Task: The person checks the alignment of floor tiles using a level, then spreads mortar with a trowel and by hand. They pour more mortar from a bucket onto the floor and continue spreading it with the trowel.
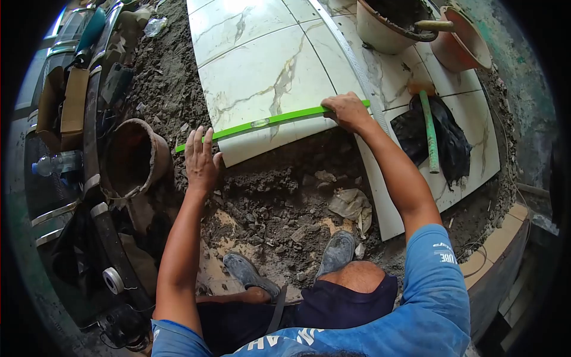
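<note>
A green spirit level [285,117] lies across the front part of the white marble-patterned floor tiles [250,77]. My right hand [350,112] grips it close to its right end, fingers curled over the bar. Over its left end, just past the tile edge, my left hand [202,160] rests with the fingers stretched out. The level's vial sits between my hands. Along the tiles to the right runs a long metal straightedge [345,44], its near part passing behind my right arm.
A mortar bucket [386,30] and a second bucket [461,44] stand at the back right. A green-handled mallet [429,131] lies on a black plastic bag [455,128]. Another bucket [134,160] stands left. Loose mortar [262,202] and a crumpled bag [351,205] lie near my feet.
</note>
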The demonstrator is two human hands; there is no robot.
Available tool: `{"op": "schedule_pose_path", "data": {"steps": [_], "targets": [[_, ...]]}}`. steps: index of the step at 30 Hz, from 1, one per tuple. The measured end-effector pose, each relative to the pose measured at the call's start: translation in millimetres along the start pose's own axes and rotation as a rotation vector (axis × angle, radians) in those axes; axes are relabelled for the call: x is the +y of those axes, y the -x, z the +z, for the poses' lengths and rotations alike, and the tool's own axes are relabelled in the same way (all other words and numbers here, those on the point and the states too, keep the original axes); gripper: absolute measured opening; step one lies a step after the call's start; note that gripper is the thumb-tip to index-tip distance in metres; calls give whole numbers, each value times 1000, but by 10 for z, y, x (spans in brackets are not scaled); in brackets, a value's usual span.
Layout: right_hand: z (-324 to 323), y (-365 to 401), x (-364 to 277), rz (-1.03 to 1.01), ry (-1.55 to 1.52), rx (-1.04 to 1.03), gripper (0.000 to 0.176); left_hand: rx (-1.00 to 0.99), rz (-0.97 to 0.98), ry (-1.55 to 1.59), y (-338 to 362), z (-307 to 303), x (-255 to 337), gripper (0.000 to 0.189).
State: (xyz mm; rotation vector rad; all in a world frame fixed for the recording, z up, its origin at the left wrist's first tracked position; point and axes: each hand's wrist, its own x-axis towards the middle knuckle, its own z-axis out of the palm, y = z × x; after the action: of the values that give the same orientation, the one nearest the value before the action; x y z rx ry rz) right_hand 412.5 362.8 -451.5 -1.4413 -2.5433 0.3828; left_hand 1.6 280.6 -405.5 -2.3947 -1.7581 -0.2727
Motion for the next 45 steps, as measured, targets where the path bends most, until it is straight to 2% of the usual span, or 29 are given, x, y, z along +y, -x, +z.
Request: {"op": "schedule_pose_path", "data": {"steps": [2,4,6,7,8,9,10,11,12,13,15,16,18,20,24,26,27,29,37,41,45], "targets": [[131,-49,219,17,-5,-11,21,-139,41,15,-104,55,8,82],[135,-31,314,26,-6,-19,22,-181,51,-1,-192,295,-23,82],[54,-6,355,60,77,-126,37,-318,-9,26,-274,493,-5,81],[38,59,346,69,82,-136,37,-283,6,84,-300,565,9,74],[23,172,321,138,170,112,47,-286,17,98,-319,619,14,74],[-5,315,298,205,265,361,57,-273,18,59,-347,696,-1,65],[-40,508,297,361,239,379,73,-251,16,21,-415,746,12,57],[7,715,281,540,237,392,68,-214,-2,73,-449,770,17,40],[104,870,338,716,230,407,64,-261,4,64,-484,896,-78,27],[196,1015,498,721,241,406,64,-248,27,97,-505,868,-65,24],[363,1389,768,709,265,298,52,-269,58,148,-521,825,-90,24],[284,1480,868,698,339,324,42,-285,63,150,-524,803,-57,24],[134,1586,976,733,237,361,42,-361,34,154,-530,734,-29,28],[35,1554,881,879,283,286,46,-351,23,143,-559,746,8,29],[116,1510,655,853,367,405,50,-382,8,215,-666,694,271,36],[189,1505,507,692,384,553,53,-402,-3,245,-682,643,325,41],[215,1502,445,662,349,561,53,-359,0,248,-674,627,334,43],[285,1521,383,625,305,545,53,-345,-13,255,-689,574,311,54],[470,1466,342,571,155,476,52,-272,-11,242,-570,487,166,55],[538,1430,348,546,173,439,50,-259,8,267,-533,570,140,55],[548,1421,335,564,183,461,48,-348,-21,270,-536,639,97,53]]}}
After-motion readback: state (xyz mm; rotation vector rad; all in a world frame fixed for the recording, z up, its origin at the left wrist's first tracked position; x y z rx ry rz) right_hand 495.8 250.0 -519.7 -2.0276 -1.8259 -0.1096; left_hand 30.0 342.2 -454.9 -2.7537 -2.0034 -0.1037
